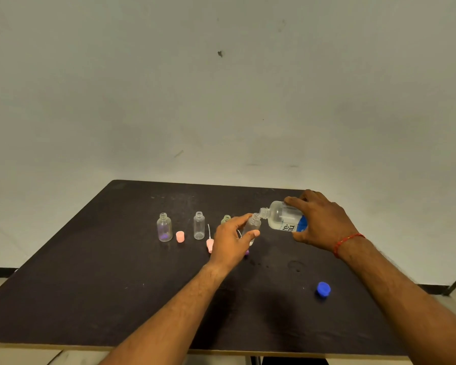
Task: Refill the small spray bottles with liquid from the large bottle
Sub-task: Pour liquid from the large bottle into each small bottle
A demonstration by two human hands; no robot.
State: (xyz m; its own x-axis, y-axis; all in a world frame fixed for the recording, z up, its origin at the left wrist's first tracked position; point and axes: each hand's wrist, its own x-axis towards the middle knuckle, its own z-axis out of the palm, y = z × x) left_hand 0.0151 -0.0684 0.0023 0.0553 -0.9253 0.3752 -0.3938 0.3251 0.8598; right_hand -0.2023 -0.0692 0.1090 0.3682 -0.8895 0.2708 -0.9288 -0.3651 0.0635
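While the right hand (319, 219) grips the large bottle (282, 216) tipped almost flat, its open mouth sits right at the neck of the small spray bottle (252, 225). The left hand (231, 239) pinches that one between thumb and fingers over the dark table (90, 285). So it's mid-pour, I'd say, though I can't tell the fill level. The next move probably needs a gentle tip back, then the clear bottle (199, 225) and purple-bottomed bottle (164, 227) standing further left. The blue cap (323, 289) lies well apart, front right.

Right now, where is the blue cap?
In the head view, the blue cap lies on the table, near right, apart from everything, closer to the person than the right hand tilting the big bottle.
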